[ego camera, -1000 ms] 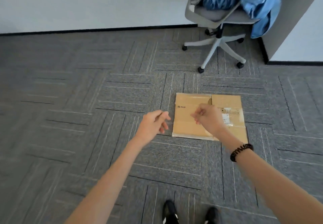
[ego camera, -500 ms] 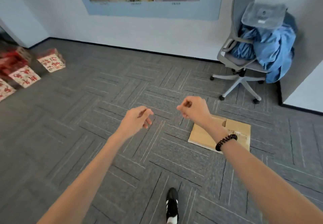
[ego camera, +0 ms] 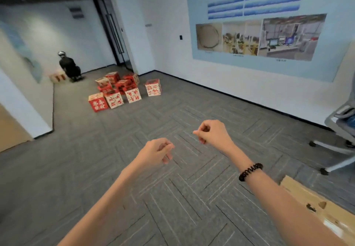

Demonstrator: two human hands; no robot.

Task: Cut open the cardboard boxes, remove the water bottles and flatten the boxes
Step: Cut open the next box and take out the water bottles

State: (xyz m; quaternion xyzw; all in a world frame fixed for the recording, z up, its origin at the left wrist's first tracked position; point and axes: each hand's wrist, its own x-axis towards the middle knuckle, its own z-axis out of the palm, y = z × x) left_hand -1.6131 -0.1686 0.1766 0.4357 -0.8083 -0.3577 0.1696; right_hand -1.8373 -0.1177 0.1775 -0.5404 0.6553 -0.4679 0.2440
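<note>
Grey carpet [ego camera: 92, 169], office room; view swung left since half a second ago, so the stacked red-and-white cardboard boxes [ego camera: 117, 92] now sit well beyond both sets of fingertips instead of at the far left edge; flattened box [ego camera: 315, 203] now lower right, behind the right wrist, cut off by the frame and partly hidden by the forearm; left hand [ego camera: 157, 151] loosely curled, holding nothing; right hand [ego camera: 213, 132] curled tighter, thumb on forefinger, nothing seen in it; box print blurred; chair [ego camera: 342, 130] cropped at right.
</note>
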